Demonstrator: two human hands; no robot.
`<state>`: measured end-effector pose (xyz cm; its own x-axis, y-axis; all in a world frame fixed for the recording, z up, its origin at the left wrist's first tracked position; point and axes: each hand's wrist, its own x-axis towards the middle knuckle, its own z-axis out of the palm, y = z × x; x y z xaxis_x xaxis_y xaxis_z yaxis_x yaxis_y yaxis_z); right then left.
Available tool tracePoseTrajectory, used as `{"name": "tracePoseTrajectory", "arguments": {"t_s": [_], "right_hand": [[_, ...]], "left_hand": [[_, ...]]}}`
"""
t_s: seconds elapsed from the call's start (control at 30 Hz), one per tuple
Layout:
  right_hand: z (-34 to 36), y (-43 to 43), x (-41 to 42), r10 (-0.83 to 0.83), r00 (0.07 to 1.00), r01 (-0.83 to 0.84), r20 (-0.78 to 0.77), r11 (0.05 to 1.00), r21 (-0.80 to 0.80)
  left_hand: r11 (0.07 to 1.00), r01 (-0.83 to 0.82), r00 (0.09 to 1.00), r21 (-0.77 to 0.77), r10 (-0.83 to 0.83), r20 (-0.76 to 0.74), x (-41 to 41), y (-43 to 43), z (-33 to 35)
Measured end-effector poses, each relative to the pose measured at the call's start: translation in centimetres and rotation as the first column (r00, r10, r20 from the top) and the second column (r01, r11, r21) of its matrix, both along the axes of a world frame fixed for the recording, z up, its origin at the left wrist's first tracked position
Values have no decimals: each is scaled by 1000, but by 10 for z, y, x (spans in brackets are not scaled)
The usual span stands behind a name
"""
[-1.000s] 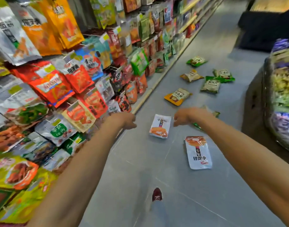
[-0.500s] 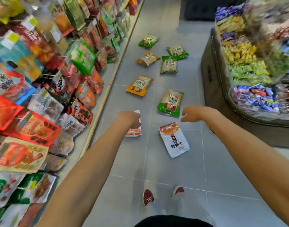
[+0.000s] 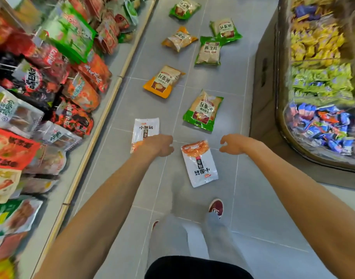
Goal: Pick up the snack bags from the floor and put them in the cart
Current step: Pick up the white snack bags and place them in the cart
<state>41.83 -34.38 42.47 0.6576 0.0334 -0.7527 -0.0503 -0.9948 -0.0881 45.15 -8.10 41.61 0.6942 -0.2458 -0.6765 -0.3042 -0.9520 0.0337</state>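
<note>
Several snack bags lie on the grey tiled aisle floor. Nearest are two white bags with orange ends: one (image 3: 146, 129) partly under my left hand (image 3: 159, 144), the other (image 3: 199, 164) between my two hands. My left hand hangs over the first bag with loosely curled fingers, holding nothing. My right hand (image 3: 233, 143) reaches out to the right of the second white bag, fingers loosely curled, empty. Farther on lie a green bag (image 3: 203, 110), an orange bag (image 3: 163, 81) and several more green and orange bags (image 3: 209, 50). No cart is in view.
A shelf of hanging snack packs (image 3: 51, 87) runs along the left with a low ledge (image 3: 104, 109). A bin of wrapped candies (image 3: 321, 93) on a brown base stands at the right. My feet in red shoes (image 3: 215, 208) stand on the tiles below.
I have walked forward and my view has tilted down. The white bags are now close beneath my hands, and both arms have stretched down toward them.
</note>
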Motion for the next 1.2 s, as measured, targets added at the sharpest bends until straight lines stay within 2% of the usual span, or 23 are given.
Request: {"name": "tracePoseTrajectory", "arguments": {"t_s": [0.23, 0.4, 0.53, 0.73, 1.0, 1.13, 1.2], "right_hand": [[-92, -33, 36, -39, 997, 41, -64, 999, 30], [-215, -29, 52, -34, 992, 37, -121, 999, 23], [-332, -40, 66, -42, 995, 42, -90, 999, -1], [-508, -51, 74, -116, 989, 114, -96, 993, -24], [-687, -70, 84, -166, 986, 166, -4, 986, 35], [-741, -75, 88, -234, 970, 222, 64, 962, 159], [-755, -77, 86, -298, 952, 273, 73, 931, 243]], "left_hand": [[999, -49, 987, 2, 49, -151, 21, -25, -101], [998, -59, 971, -26, 51, -233, 34, -30, -218], [997, -76, 973, -3, 74, -220, 48, -36, -333], [950, -298, 921, -95, 260, -292, 53, -48, -500], [785, -536, 839, -309, 455, -300, 50, -71, -679], [626, -649, 758, -432, 586, -289, 48, -67, -745], [512, -693, 702, -507, 640, -312, 42, -70, -763]]}}
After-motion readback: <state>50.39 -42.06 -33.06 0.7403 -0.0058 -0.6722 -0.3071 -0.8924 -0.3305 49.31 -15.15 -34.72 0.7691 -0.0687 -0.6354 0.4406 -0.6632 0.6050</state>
